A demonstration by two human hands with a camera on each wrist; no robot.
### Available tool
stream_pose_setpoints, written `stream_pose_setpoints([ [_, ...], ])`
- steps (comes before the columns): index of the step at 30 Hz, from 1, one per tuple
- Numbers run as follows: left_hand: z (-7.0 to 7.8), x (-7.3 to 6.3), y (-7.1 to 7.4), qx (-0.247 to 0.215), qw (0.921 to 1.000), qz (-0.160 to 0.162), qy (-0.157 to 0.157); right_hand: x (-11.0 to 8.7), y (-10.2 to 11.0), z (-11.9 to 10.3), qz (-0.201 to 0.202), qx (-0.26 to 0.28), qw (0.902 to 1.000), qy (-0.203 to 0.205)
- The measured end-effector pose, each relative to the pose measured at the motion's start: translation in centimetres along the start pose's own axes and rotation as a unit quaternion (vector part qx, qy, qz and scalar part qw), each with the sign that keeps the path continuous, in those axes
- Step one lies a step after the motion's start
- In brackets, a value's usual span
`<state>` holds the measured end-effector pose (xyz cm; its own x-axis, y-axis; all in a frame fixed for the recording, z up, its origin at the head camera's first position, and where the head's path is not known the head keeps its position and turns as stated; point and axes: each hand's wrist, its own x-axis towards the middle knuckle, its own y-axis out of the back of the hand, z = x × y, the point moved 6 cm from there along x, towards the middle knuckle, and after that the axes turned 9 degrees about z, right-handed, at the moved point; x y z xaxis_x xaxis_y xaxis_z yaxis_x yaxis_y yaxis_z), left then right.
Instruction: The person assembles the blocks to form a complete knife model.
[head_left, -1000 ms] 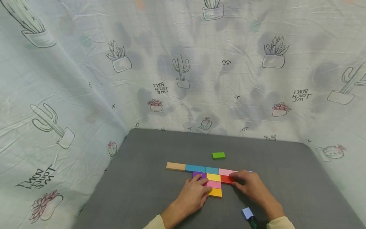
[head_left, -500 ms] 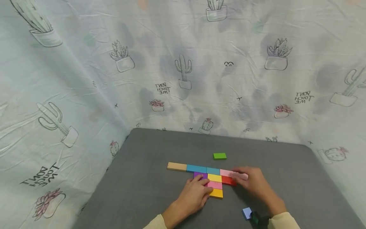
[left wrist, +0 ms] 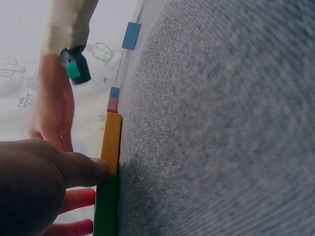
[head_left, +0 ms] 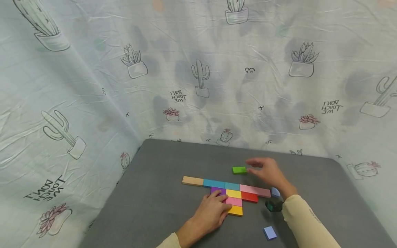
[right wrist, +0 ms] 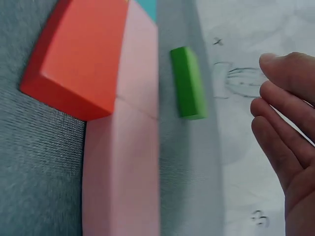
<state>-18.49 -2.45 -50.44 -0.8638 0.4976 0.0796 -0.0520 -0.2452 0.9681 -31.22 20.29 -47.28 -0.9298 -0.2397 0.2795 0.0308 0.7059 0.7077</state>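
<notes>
My left hand (head_left: 209, 210) rests on the flat coloured blocks, its fingers over the purple block (head_left: 214, 189) and beside the lower pink block (head_left: 234, 202) and orange block (head_left: 236, 210). In the left wrist view its thumb touches the orange block's edge, and a green block (left wrist: 106, 206) shows under the hand. Holding nothing, my right hand (head_left: 267, 171) hovers with fingers spread just right of a lone bright green block (head_left: 239, 170). A pink block (head_left: 262, 192) ends the upper row, above the red block (head_left: 249, 197).
The upper row also has a wooden-coloured block (head_left: 192, 181) and blue blocks (head_left: 214, 183). One light blue block (head_left: 275, 192) lies beside the row's right end, another (head_left: 270, 233) nearer the front. Printed cloth (head_left: 198, 120) surrounds the grey table (head_left: 167, 158).
My right hand tilted a pink block, left it at the upper row's right end, then moved away toward the bright green block. The left hand stayed in place.
</notes>
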Motion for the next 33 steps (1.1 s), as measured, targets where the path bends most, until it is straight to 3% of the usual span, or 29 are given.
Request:
stream_pose_setpoints([
  [12,0.5,0.1,0.0,0.004,1.0000,0.007,-0.006,1.7,-2.9,2.8,-0.055,0.054,0.9966,-0.030],
  [20,0.5,0.1,0.2,0.006,0.9999,0.012,-0.002,1.8,-3.6,3.3,-0.046,0.032,0.9981,-0.026],
  [27,0.2,0.1,0.0,0.005,0.9999,0.010,-0.005,0.9,-3.5,3.3,-0.041,0.018,0.9987,-0.026],
  [33,0.1,0.0,-0.1,0.007,0.9999,0.009,-0.006,-1.6,-3.3,2.2,-0.040,0.005,0.9988,-0.029],
])
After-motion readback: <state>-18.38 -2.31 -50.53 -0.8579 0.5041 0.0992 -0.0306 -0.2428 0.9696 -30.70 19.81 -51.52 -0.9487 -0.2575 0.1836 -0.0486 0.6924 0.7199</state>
